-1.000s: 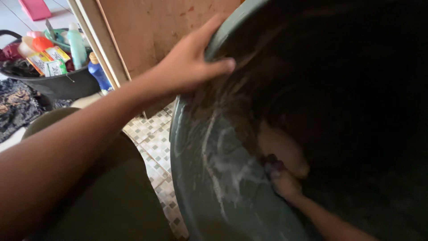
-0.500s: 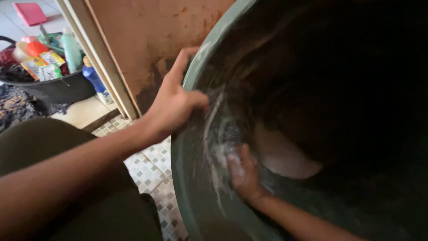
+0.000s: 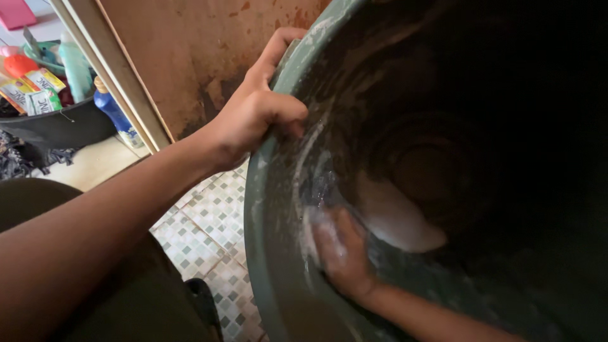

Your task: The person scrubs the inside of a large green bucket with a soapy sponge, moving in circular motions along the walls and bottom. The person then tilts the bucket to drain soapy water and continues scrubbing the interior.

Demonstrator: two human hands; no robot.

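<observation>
Head view looks down into a big dark-green tub (image 3: 278,209), tipped on its side over the tiled floor (image 3: 202,221), beside a rust-stained door (image 3: 190,63). It looks bulky and stiff, probably not heavy when empty, yet its soapy inner wall is likely slick, so the thick rim seems the one sure place to grip. Left hand (image 3: 253,117) is clamped over that rim, fingers curled inside. Right hand (image 3: 339,253) presses flat on the sudsy wall (whether it holds a cloth or sponge, I cannot tell). A blue bottle (image 3: 114,114) stands off left.
</observation>
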